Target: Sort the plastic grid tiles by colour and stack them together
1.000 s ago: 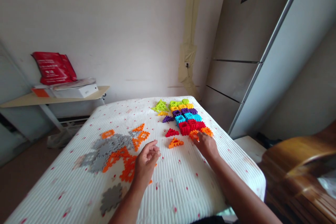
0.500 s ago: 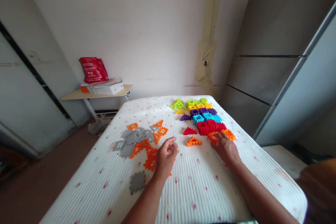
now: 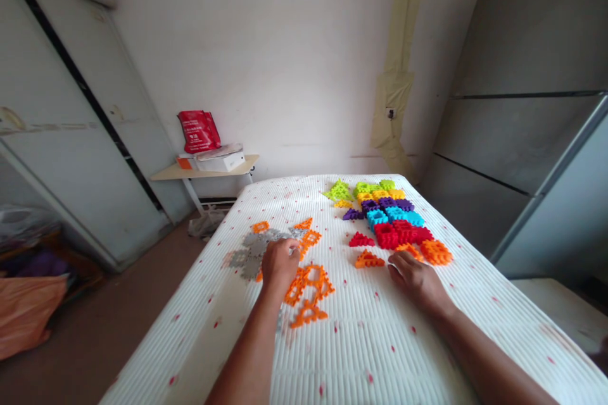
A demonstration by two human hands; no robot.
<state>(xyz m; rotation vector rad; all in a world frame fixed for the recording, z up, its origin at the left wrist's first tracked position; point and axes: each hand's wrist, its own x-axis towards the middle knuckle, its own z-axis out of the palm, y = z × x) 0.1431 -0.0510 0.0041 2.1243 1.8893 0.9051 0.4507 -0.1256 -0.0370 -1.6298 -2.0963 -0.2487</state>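
Observation:
My left hand [image 3: 281, 261] is over the pile of grey interlocking pieces [image 3: 256, 247], fingers curled down with the thumb close to them. Whatever is under its fingertips is hidden. Just right of it lie flat orange pieces with toothed edges [image 3: 310, 285], some with openings. My right hand [image 3: 417, 277] rests low on the bed, fingers loosely bent and thumb a little apart, with nothing seen in it. Its fingertips are beside an orange triangular stack [image 3: 369, 259] and just in front of the orange stacks [image 3: 436, 252].
Rows of stacked pieces run back along the right: red [image 3: 396, 234], light blue [image 3: 398, 215], purple [image 3: 389, 204], yellow [image 3: 380, 195] and green [image 3: 373, 186]. A small table [image 3: 166, 172] with a red bag [image 3: 199, 131] stands behind left. A refrigerator [image 3: 494, 133] is at right.
My left hand has moved left and forward onto the grey pile, uncovering orange pieces. My right hand has drawn back from the orange stack. The view has turned left.

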